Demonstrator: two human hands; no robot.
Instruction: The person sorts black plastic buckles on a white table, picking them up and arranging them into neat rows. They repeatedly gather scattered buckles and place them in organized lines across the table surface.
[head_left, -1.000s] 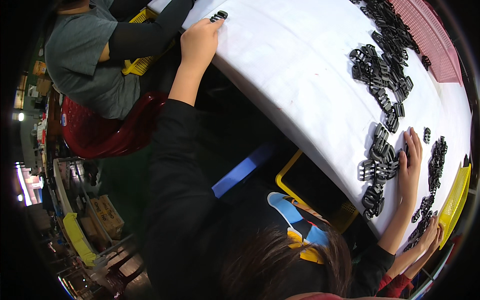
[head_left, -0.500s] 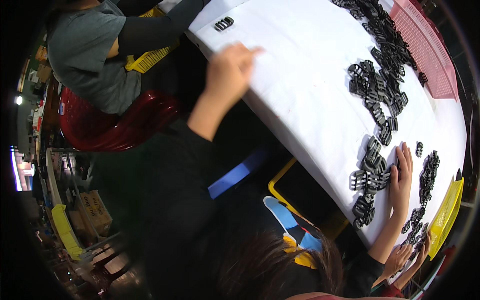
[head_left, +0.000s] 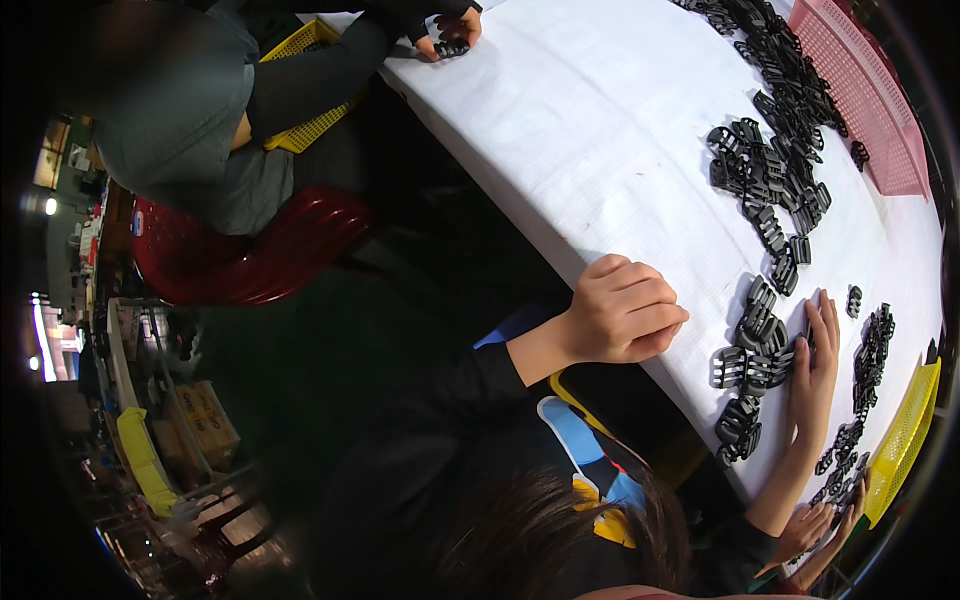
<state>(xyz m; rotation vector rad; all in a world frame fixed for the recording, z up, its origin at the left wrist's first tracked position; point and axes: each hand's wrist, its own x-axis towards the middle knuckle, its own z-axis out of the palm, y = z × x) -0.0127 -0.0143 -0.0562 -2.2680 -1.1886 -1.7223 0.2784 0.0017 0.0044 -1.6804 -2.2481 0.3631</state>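
My left hand [head_left: 628, 312] is over the near edge of the white-covered table [head_left: 600, 150]. Its fingers are curled closed, and whatever they hold, if anything, is hidden. My right hand [head_left: 818, 365] lies on the cloth with its fingers stretched out. Its thumb side rests against a cluster of black hair claw clips [head_left: 757, 370]. More black claw clips [head_left: 765, 175] lie in a long heap reaching to the far side. At the far left another person's hands [head_left: 455, 35] are closed around a few claw clips [head_left: 450, 48].
A pink basket [head_left: 860, 95] stands at the far right, a yellow basket [head_left: 903, 440] at the right edge. Another person's hands [head_left: 815, 535] work at a strip of clips [head_left: 872, 360]. A seated person [head_left: 190, 130] occupies a dark red chair [head_left: 260, 265] at left.
My left hand has come back from the far left toward the near edge, and its fingers have curled in. The other person's hands have reached the clips at far left. My right hand stays put.
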